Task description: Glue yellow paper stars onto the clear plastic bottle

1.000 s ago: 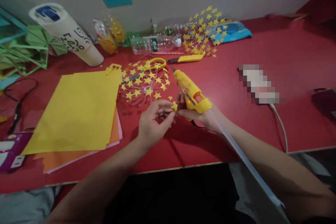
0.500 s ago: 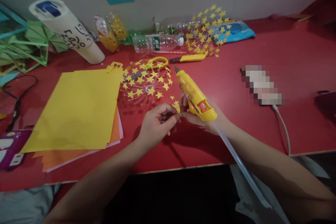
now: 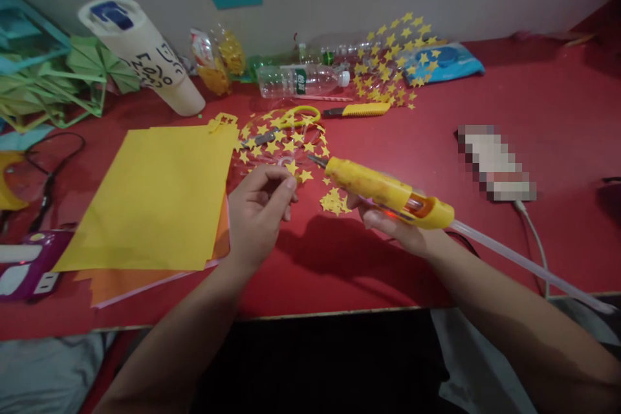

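Note:
My right hand (image 3: 392,223) grips a yellow hot glue gun (image 3: 373,184), its nozzle pointing left and a long clear glue stick (image 3: 524,262) out of its back. A small red light glows on the gun. My left hand (image 3: 259,213) is closed in a pinch left of the nozzle; whatever sits between thumb and forefinger is too small or hidden to name. Just beyond the left fingertips lies a clear, splayed plastic piece covered with yellow stars (image 3: 272,147). A small pile of loose yellow stars (image 3: 334,202) rests on the red table between my hands.
Yellow paper sheets (image 3: 169,200) lie at left over orange and pink ones. Behind are scissors (image 3: 308,113), a box cutter (image 3: 363,109), a plastic bottle (image 3: 301,81), a second star-covered piece (image 3: 388,68) and a white tumbler (image 3: 150,58). A cabled phone (image 3: 497,165) lies at right.
My hands have moved apart, the left one leftward from the star pile. The glue gun has swung from steeply slanted to nearly level, its nozzle now nearer my left hand. The view has shifted slightly.

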The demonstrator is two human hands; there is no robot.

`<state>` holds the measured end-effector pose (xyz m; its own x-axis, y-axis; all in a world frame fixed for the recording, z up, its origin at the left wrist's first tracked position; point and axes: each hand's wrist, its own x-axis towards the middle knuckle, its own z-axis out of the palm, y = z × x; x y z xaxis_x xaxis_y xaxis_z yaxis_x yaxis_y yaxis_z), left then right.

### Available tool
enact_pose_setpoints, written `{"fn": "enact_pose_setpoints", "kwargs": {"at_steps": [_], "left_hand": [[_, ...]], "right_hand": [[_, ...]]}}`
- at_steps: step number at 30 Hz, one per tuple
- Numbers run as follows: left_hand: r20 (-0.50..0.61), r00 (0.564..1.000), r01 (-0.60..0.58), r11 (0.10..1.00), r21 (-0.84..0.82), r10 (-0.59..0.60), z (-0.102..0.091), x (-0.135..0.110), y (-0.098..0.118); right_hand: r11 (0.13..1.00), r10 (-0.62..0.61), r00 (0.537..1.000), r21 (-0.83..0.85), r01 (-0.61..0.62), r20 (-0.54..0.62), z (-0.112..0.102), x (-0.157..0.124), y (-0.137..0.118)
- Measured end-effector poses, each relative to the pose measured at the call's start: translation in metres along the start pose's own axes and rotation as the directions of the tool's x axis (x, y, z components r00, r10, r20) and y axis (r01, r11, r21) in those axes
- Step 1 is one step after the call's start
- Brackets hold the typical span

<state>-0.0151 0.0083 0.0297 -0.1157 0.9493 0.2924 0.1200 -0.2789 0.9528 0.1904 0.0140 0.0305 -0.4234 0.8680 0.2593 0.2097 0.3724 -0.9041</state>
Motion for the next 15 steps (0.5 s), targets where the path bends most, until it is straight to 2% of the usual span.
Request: {"fn": "enact_pose_setpoints", "kwargs": {"at_steps": [4, 9, 15], "left_hand": [[-0.024, 0.999, 0.04, 0.999, -0.013, -0.04, 0.0006, 0.001, -0.0003], [-0.044, 0.996, 0.074, 0.997, 0.029, -0.073, 0.0048, -0.001, 0.0054], [-0.051, 0.996, 0.077, 0.995, 0.058, -0.074, 0.0065, -0.0014, 0.0083]], "right_hand": [[0.995, -0.091, 0.996, -0.041, 0.091, -0.006, 0.0043, -0.0023, 0.0035], [0.987, -0.086, 0.996, -0.137, 0.086, 0.006, 0.0043, -0.0019, 0.0012], [0.99, -0.09, 0.996, -0.109, 0.091, 0.008, 0.0054, -0.001, 0.0004]]}}
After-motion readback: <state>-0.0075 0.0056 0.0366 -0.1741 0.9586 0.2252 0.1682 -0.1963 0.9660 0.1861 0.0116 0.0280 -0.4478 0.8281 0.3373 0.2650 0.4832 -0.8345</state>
